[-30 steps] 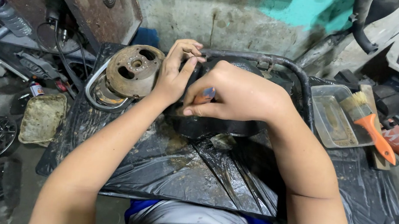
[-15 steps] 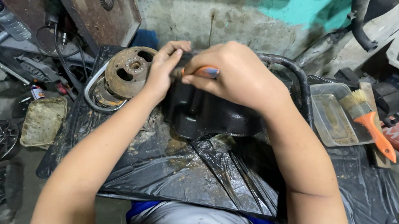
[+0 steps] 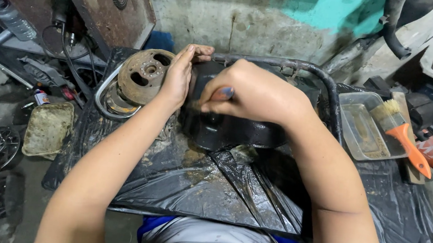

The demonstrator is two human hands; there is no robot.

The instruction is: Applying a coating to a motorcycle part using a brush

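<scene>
A black metal engine cover [image 3: 231, 131] stands tilted on a black plastic sheet [image 3: 182, 183] in front of me. My left hand [image 3: 181, 74] presses flat against the cover's left upper edge, fingers curled over its top. My right hand [image 3: 255, 93] is closed around a small blue-handled tool [image 3: 223, 93], whose tip touches the cover's upper face. The tool's working end is hidden by my fingers.
A rusty round flywheel [image 3: 143, 75] lies left of the cover, with a grimy rectangular tray [image 3: 48, 128] further left. A clear plastic tub [image 3: 365, 127] holding an orange-handled brush [image 3: 407, 140] sits at right. A black hose [image 3: 319, 79] arcs behind the cover. Tools and a bottle [image 3: 4, 8] crowd the far left.
The cover has been raised and tilted up toward me. Both hands shifted up and left with it; my right hand moved the tool higher on its face.
</scene>
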